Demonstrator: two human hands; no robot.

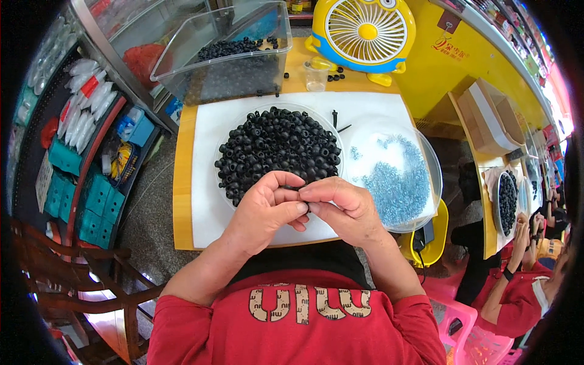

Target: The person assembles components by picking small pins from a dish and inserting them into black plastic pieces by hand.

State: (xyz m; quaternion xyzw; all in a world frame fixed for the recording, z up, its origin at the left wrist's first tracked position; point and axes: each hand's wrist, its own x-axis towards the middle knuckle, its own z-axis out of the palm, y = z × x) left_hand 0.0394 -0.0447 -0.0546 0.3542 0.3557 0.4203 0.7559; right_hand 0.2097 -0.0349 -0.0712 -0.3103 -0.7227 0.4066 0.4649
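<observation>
Both hands meet over the near edge of a clear round dish [221,201] heaped with small black hollow plastic parts [277,146]. My left hand [267,207] is closed, its thumb and fingers bent together. My right hand [348,210] pinches at the same spot from the right. Between the fingertips only a dark bit of a small black part shows; the fingers hide the rest. To the right of my right hand stands a second round clear dish [433,164] with many tiny pale-blue clear pieces [398,188].
A clear bin [225,85] of black parts stands back left, beside a small clear cup [316,78] and a yellow-blue fan [368,36]. Two dark slim pieces [335,118] lie between bin and dishes. A yellow bucket [435,243] is below right; another person [517,298] works at a table further right.
</observation>
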